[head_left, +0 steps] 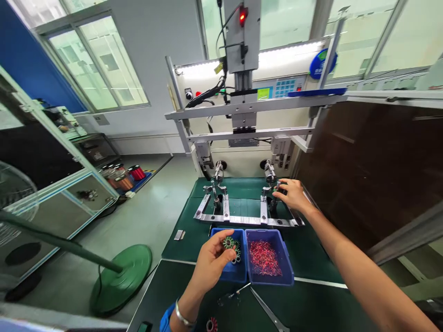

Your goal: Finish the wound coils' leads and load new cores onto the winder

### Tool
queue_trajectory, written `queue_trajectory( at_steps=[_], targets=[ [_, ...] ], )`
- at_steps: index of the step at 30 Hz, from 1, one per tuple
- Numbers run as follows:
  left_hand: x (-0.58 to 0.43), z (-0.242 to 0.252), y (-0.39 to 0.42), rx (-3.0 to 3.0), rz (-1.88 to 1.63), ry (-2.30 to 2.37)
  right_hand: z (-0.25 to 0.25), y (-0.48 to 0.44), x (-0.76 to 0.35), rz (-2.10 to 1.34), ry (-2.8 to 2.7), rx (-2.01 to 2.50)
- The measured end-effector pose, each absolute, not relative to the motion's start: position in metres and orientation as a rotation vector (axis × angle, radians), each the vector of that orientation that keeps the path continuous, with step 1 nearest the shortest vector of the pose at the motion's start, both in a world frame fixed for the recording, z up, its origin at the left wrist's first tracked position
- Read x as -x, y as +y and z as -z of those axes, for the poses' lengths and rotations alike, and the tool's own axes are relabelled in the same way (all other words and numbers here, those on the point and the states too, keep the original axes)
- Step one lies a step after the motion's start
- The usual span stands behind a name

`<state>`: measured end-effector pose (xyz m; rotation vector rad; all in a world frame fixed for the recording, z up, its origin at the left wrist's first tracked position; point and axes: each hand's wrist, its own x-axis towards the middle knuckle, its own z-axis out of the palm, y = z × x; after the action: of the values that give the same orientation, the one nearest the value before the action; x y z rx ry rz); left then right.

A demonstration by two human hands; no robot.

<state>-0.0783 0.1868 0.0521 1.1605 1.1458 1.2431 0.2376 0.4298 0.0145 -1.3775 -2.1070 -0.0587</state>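
Observation:
My left hand (pixel 211 260) is over the left blue bin, its thumb and fingers closed on a small green toothed ring, a motor stator core (pixel 228 242). More such cores (pixel 236 258) lie in the blue bin (pixel 221 275) beneath it. My right hand (pixel 294 194) reaches to the right-hand winding fixture (pixel 264 210), fingers pinched at its upper end. What they grip there is mostly hidden by the fingers. A matching left fixture (pixel 217 200) stands across the metal base bar (pixel 244 220). A red-wound stator (pixel 212 324) lies at the near edge of the table.
A second blue bin (pixel 289 276) holds red wire scraps (pixel 265 258). Scissors (pixel 268 310) and a thin screwdriver-like tool (pixel 235 293) lie in front of the bins. The machine's frame (pixel 256 108) rises behind; a green fan base (pixel 121 276) stands on the floor left.

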Motion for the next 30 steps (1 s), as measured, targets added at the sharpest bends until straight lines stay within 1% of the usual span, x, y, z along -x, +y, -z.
queue_trajectory(
  at_steps=[7, 15, 18, 23, 26, 30],
  targets=[
    [0.072, -0.061, 0.193, -1.316, -1.264, 1.18, 0.003, 0.433, -0.238, 0.008, -2.023, 1.409],
    [0.079, -0.055, 0.197, -1.502, -1.215, 1.215, 0.002, 0.426, -0.232, -0.001, -1.973, 1.558],
    [0.098, -0.057, 0.236, -1.591, -1.302, 1.314, 0.001, 0.424, -0.23, 0.003, -1.962, 1.597],
    [0.143, -0.08, 0.345, -1.696, -1.403, 1.556, 0.001, 0.423, -0.228, -0.018, -1.955, 1.635],
    [0.157, -0.084, 0.385, -1.823, -1.308, 1.678, 0.001, 0.423, -0.228, -0.03, -1.95, 1.639],
    [0.159, -0.065, 0.393, -1.955, -1.125, 1.769, 0.002, 0.425, -0.228, -0.036, -1.927, 1.62]
  ],
)
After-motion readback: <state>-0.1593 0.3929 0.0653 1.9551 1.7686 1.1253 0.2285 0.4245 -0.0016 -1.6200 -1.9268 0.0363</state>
